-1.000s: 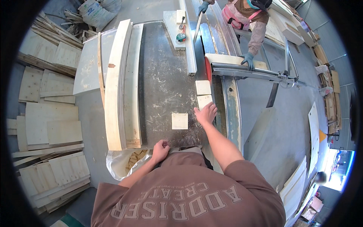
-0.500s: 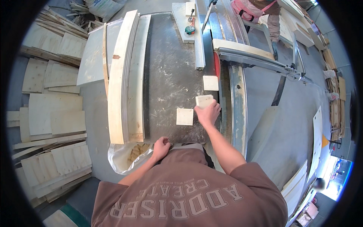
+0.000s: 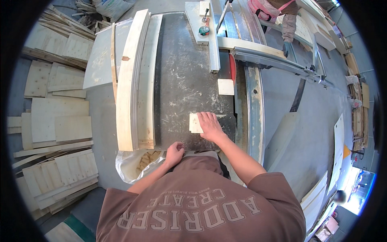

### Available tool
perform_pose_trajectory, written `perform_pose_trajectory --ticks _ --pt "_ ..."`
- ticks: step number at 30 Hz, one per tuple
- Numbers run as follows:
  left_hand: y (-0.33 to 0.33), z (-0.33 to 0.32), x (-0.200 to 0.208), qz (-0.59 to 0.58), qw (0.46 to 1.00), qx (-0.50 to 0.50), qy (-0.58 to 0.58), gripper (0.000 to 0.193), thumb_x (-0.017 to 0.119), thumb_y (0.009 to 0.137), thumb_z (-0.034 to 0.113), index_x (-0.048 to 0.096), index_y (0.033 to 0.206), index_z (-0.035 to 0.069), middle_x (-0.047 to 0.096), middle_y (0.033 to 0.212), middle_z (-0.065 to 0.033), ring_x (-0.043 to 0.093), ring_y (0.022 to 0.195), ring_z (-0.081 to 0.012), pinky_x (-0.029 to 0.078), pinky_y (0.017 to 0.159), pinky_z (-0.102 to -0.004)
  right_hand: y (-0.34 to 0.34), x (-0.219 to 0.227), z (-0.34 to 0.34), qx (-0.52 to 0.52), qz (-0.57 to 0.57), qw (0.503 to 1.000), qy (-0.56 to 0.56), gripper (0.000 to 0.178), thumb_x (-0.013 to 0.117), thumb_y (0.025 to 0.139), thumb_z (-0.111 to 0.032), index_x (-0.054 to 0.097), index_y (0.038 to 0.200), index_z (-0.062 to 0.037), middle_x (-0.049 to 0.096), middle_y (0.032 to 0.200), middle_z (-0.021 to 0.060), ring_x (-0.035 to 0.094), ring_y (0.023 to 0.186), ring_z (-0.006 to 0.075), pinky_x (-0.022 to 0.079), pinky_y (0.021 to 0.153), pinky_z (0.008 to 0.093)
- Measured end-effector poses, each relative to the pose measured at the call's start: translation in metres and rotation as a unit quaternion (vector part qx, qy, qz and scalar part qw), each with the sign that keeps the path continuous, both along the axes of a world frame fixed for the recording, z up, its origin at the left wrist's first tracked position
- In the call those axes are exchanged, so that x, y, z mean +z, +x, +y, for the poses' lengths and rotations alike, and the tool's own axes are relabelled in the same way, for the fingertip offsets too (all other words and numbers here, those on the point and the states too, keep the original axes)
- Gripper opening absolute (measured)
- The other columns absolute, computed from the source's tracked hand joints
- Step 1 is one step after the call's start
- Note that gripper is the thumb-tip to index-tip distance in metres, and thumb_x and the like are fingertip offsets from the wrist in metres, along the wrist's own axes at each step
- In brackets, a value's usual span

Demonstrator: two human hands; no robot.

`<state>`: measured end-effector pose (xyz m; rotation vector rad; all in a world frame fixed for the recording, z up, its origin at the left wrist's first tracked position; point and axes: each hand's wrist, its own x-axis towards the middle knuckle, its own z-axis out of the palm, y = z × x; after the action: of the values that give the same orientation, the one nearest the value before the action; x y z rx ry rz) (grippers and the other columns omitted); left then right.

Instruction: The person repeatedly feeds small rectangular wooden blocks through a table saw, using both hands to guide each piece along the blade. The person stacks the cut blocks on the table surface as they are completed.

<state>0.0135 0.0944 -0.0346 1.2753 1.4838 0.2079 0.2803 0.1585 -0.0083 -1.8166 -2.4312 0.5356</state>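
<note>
My right hand [image 3: 210,126] grips a few pale square wooden pieces [image 3: 194,123], low over the dark tabletop. Its fingers lie across the right side of the top piece, and a second piece's edge peeks out at the left. Whether the lowest piece rests on the table is hard to see. Another square wooden piece [image 3: 225,86] lies farther off, beside the table's right edge. My left hand [image 3: 175,153] rests at the near edge of the tabletop, fingers loosely curled, with nothing visible in it.
Long boards [image 3: 135,80] are stacked along the table's left side. A metal fence [image 3: 213,48] and a red curved part [image 3: 232,66] stand beyond. A co-worker's gloved hand [image 3: 286,49] touches a board [image 3: 252,47] on the crosswise rail. A white bag [image 3: 131,171] hangs at near left.
My right hand has moved left with its wooden pieces, onto the spot of the lone square there. The co-worker's hand and the board on the rail have shifted left. My left hand barely moved.
</note>
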Motion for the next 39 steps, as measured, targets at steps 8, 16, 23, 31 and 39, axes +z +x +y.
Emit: perform_pose_trajectory --ticks 8,16,23,31,39 --pt "-0.008 -0.008 0.001 0.021 1.0 0.0 0.001 0.038 0.065 0.094 0.01 0.07 0.127 -0.007 0.081 0.113 -0.0199 0.078 0.105 -0.0284 0.061 0.095 -0.0395 0.055 -0.017 0.074 -0.088 -0.09 0.991 0.048 0.042 0.074 0.088 -0.011 0.063 0.126 0.0039 0.064 0.124 0.0195 0.07 0.105 0.0363 0.059 0.087 0.0476" --pt "-0.011 -0.029 0.001 0.023 0.998 0.048 -0.033 0.042 0.066 0.095 0.009 0.067 0.131 -0.01 0.08 0.118 -0.0183 0.077 0.107 -0.0252 0.06 0.097 -0.0379 0.101 -0.077 0.174 -0.07 -0.274 0.959 -0.01 0.085 0.08 0.085 -0.012 0.042 0.158 0.009 0.054 0.154 0.0299 0.079 0.099 0.0288 0.065 0.076 0.0379" --pt "-0.019 -0.032 -0.006 0.009 0.997 0.075 -0.034 0.041 0.066 0.096 0.01 0.067 0.131 -0.01 0.079 0.119 -0.0193 0.076 0.108 -0.0248 0.06 0.098 -0.0382 0.099 -0.08 0.179 -0.05 -0.265 0.963 -0.028 0.077 0.088 0.079 -0.02 0.055 0.143 0.0061 0.066 0.128 0.0203 0.079 0.099 0.0264 0.064 0.072 0.0356" --pt "0.004 0.019 0.0 -0.044 0.997 0.066 0.006 0.038 0.065 0.095 0.01 0.069 0.129 -0.007 0.079 0.118 -0.0207 0.077 0.111 -0.0289 0.06 0.099 -0.039 0.01 0.098 0.074 -0.015 -0.111 0.991 -0.071 0.088 0.092 0.065 -0.017 0.05 0.138 0.0082 0.062 0.125 0.0235 0.078 0.089 0.0344 0.065 0.072 0.043" --pt "0.036 0.069 -0.02 -0.078 0.995 -0.004 0.068 0.062 0.066 0.091 0.01 0.055 0.15 -0.006 0.069 0.14 -0.0216 0.068 0.128 -0.0308 0.054 0.109 -0.0406 -0.048 0.047 0.029 -0.008 -0.077 0.995 -0.055 0.098 0.096 0.068 -0.024 0.047 0.146 0.0078 0.058 0.13 0.0222 0.074 0.103 0.0355 0.063 0.08 0.0451"
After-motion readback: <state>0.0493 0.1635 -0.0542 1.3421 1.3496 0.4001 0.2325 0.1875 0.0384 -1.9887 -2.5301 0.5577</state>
